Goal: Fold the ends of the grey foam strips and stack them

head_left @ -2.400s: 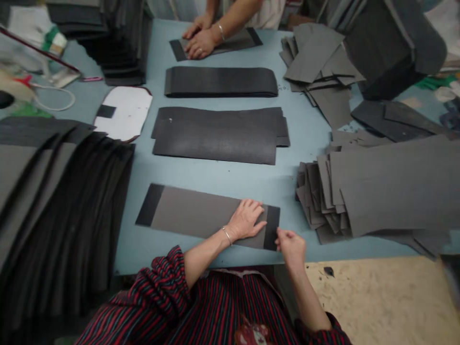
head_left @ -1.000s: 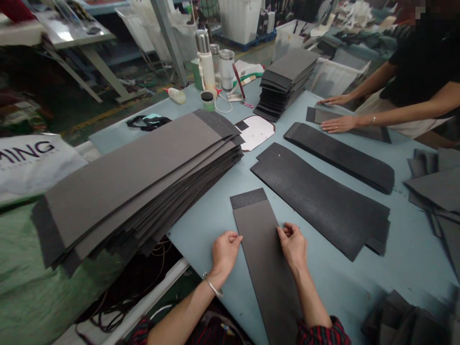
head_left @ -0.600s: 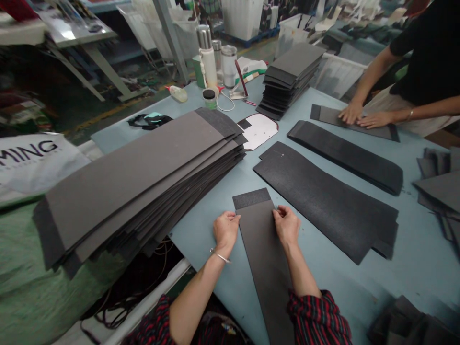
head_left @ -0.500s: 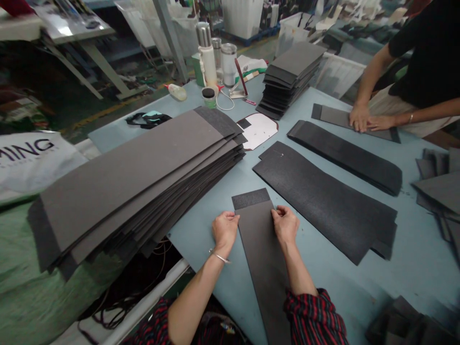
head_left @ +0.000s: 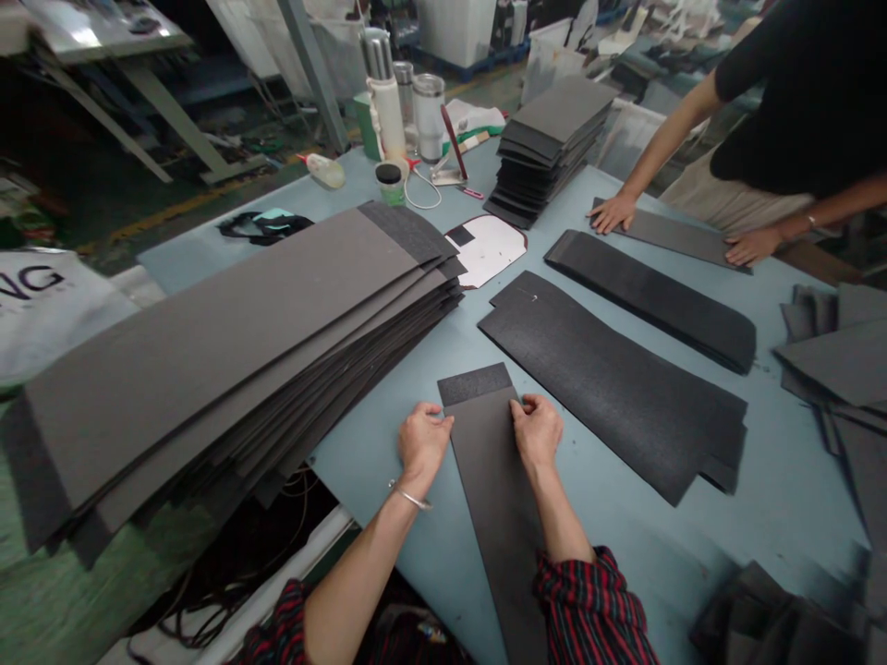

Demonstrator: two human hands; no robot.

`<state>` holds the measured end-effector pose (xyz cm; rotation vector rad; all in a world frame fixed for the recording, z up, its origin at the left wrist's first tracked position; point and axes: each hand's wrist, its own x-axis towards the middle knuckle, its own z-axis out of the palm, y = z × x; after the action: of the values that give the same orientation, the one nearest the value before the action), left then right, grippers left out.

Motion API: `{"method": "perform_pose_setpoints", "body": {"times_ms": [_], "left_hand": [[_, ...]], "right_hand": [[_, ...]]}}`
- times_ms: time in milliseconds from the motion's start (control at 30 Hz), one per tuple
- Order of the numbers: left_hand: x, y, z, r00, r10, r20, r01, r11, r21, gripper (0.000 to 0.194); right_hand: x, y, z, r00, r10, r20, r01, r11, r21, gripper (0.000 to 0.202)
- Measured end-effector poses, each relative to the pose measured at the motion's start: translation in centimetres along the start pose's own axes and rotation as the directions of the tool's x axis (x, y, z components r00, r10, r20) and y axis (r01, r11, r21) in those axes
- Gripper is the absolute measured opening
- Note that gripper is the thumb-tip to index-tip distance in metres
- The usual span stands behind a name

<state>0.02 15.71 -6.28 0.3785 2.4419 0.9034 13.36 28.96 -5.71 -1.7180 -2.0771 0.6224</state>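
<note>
A long dark grey strip (head_left: 489,489) lies in front of me, with a black textured band (head_left: 475,383) across its far end. My left hand (head_left: 424,443) pinches its left edge just below that band. On the opposite edge, my right hand (head_left: 538,429) grips the strip between thumb and curled fingers. To the right lies a black sheet (head_left: 613,383) with notched corners. Beyond it is a narrower stack of black strips (head_left: 651,297). A large pile of long grey panels with black ends (head_left: 236,314) rises close to my left hand.
A co-worker's hands (head_left: 613,212) press on another grey strip (head_left: 683,242) across the blue table (head_left: 388,462). At the back stand a stack of grey pieces (head_left: 554,139), a white bottle (head_left: 388,115) and a tumbler (head_left: 430,120). Dark pieces (head_left: 842,346) lie at the right.
The co-worker's hands have spread apart along their strip. My view has shifted slightly, while both my hands keep their hold near the banded end of my strip.
</note>
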Motion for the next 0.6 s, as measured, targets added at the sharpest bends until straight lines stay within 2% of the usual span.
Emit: {"method": "perform_pose_setpoints", "body": {"times_ms": [167,400,500,533,600], "left_hand": [[0.4,-0.2,-0.2,0.999,0.014,0.051,-0.013,1.0,-0.015,0.02],[0.6,-0.4,-0.4,0.992,0.06,0.108,-0.06,0.998,0.003,0.021],[-0.1,0.0,-0.4,0.972,0.233,0.016,-0.233,0.968,0.093,0.019],[-0.4,0.1,-0.4,0.944,0.328,-0.031,-0.322,0.939,0.121,0.019],[-1.0,0.0,-0.4,0.859,0.506,-0.077,-0.495,0.859,0.129,0.017]], "right_hand": [[-0.2,-0.2,0.7,0.999,-0.025,-0.02,0.023,0.998,-0.064,0.023],[-0.6,-0.4,1.3,0.996,-0.03,-0.078,0.028,0.999,-0.026,0.02],[-0.8,-0.3,1.4,0.994,-0.049,-0.095,0.047,0.999,-0.022,0.018],[-0.8,-0.2,1.4,0.994,-0.057,-0.097,0.055,0.998,-0.023,0.018],[-1.0,0.0,1.5,0.994,-0.064,-0.092,0.062,0.998,-0.026,0.016]]}}
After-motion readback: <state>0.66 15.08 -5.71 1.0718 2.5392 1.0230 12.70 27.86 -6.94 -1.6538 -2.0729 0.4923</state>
